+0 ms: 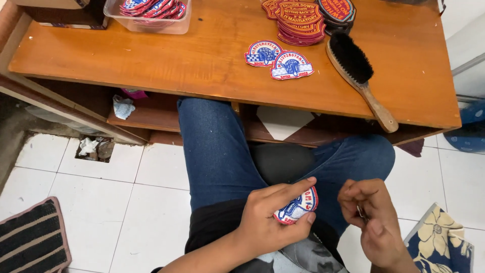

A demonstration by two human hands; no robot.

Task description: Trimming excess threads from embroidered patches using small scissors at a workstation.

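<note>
My left hand (pixel 273 215) grips a round embroidered patch (pixel 298 206), white and blue with a red border, over my lap in blue jeans. Close to its right, my right hand (pixel 371 215) is closed on a small metal tool (pixel 361 212), mostly hidden by the fingers. The two hands are a few centimetres apart. Two similar patches (pixel 279 59) lie side by side on the wooden table (pixel 151 55) ahead of me.
A wooden-handled brush (pixel 356 71) with black bristles lies on the table's right side. Stacks of red-orange patches (pixel 303 20) sit at the back, and a clear plastic tub (pixel 146 14) holds more patches. A striped mat (pixel 33 240) and floral cushion (pixel 442 242) lie on the white tiles.
</note>
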